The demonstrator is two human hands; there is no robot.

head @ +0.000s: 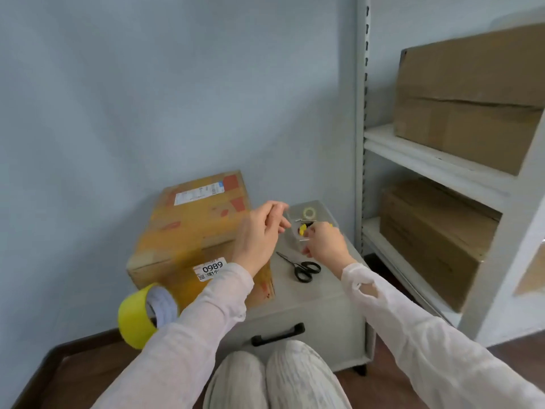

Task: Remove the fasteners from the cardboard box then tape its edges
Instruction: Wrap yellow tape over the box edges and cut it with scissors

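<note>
**A:** Where's the job sitting?

**B:** On the grey desk [321, 293]. The cardboard box [191, 228] takes its left half, pushed towards the wall. It's a worn brown box with red print, a shipping label on top, a "0986" sticker on the front, and the flaps lying down.

**A:** And the yellow tape roll [134, 317]?

**B:** It's in front of the box, slung round the left forearm, I'd guess to keep it ready for the edges.

**A:** Hands?

**B:** The left hand [261, 231] is raised at the box's right edge with the fingers curled together. The right hand [324, 245] is further right of the box, fingers bunched over a clear tray [321, 209]. I can't tell whether either pinches anything.

**A:** Why the tray?

**B:** Probably to collect the pulled fasteners. Thin metal pins [305, 221] lie in it. The scissors [303, 268] lie right of the box, within reach.
</note>
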